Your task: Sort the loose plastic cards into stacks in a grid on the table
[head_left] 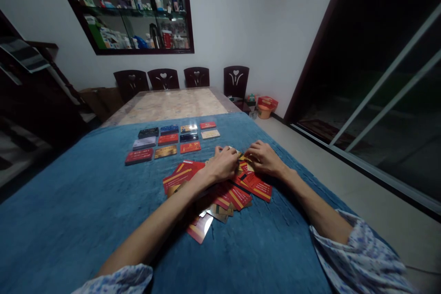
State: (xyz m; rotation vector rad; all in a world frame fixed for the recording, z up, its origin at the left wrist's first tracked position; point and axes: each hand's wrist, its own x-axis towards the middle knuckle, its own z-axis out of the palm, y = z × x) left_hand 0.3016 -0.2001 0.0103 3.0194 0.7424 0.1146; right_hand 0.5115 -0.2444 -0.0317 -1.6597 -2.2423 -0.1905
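Observation:
A loose, spread pile of plastic cards [237, 195], mostly red with some gold ones, lies on the blue cloth. Over its far part my left hand [223, 164] is closed, its curled fingers at a pale card [234, 150]. Just to the right, my right hand [263, 158] has its fingers bent and pinched at a yellowish card on the pile's far right edge. My fingers partly hide both cards. Beyond and to the left, several neat card stacks stand in rows, among them a dark red stack [138, 156] and a gold stack [166, 151].
The blue cloth [86, 202] covers the near part of the table; the marbled tabletop [175, 103] shows at the far end. Several dark chairs [236, 80] line the wall. A wall cabinet [138, 11] and an orange bucket [264, 111] are farther off.

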